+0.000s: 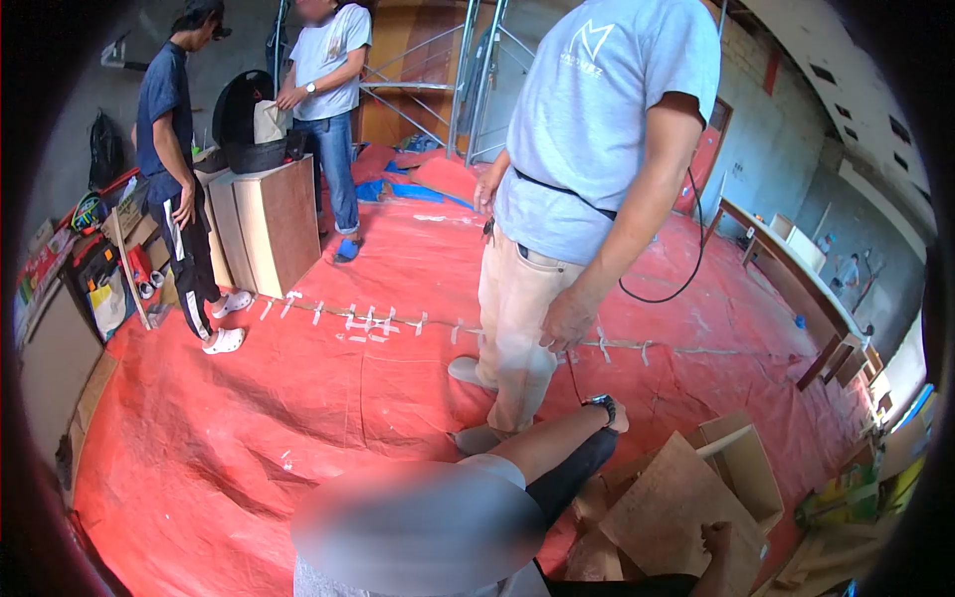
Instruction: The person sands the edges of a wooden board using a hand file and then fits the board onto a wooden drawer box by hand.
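At the lower right, my right hand (716, 537) is curled closed over a brown wooden board (662, 507); whatever its fingers may hold is hidden. An open cardboard box (748, 466) lies just behind that board. My left hand does not show. Close by on the left, a seated person in a grey shirt stretches out an arm (542, 445) with a watch at the wrist, the hand by the knee.
A person in a grey T-shirt (607, 129) stands ahead on red sheeting (249, 428). Two people stand at the back left beside a wooden cabinet (284, 224). Metal scaffolding (458, 80) rises behind. A long wooden bench (786, 264) runs along the right; scraps lie at the right edge.
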A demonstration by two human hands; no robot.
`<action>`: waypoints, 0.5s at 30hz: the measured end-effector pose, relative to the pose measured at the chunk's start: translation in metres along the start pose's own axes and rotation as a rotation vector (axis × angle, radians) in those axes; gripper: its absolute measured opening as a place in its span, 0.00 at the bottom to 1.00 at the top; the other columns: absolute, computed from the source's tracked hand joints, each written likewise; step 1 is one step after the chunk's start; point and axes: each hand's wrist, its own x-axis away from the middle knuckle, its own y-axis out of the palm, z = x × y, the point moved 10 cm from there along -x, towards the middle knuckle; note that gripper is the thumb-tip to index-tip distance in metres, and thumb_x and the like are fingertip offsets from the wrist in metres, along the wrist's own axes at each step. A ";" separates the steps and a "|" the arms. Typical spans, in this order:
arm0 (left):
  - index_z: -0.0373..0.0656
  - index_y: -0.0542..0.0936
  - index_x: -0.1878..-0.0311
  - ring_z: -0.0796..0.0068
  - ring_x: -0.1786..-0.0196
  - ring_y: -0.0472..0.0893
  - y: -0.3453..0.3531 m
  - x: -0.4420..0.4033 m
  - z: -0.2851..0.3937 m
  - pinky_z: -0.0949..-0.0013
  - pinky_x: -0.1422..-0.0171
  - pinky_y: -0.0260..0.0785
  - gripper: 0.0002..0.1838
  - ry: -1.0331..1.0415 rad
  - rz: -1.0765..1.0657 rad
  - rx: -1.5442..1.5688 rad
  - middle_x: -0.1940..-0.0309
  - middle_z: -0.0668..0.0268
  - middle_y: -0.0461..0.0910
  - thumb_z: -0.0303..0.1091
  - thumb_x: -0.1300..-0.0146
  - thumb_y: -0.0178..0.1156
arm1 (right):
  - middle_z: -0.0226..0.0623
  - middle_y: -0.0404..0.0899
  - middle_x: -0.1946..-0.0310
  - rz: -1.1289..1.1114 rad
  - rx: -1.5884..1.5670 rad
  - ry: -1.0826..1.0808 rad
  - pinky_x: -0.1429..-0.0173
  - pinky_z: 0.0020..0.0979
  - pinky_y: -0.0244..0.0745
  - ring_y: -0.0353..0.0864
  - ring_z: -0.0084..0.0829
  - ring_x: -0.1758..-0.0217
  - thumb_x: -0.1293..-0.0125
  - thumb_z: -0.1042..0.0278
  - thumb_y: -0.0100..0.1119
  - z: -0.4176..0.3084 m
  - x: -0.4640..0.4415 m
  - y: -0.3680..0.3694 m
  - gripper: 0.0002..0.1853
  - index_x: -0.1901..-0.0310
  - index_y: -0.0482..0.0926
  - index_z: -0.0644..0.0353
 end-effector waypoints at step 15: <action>0.37 0.82 0.36 0.40 0.36 0.81 0.012 -0.021 -0.005 0.31 0.37 0.74 0.32 -0.020 0.003 0.003 0.35 0.45 0.80 0.44 0.41 0.53 | 0.42 0.80 0.79 0.058 -0.076 -0.009 0.76 0.39 0.82 0.83 0.34 0.79 0.36 0.69 0.67 0.015 -0.008 0.001 0.12 0.70 0.79 0.71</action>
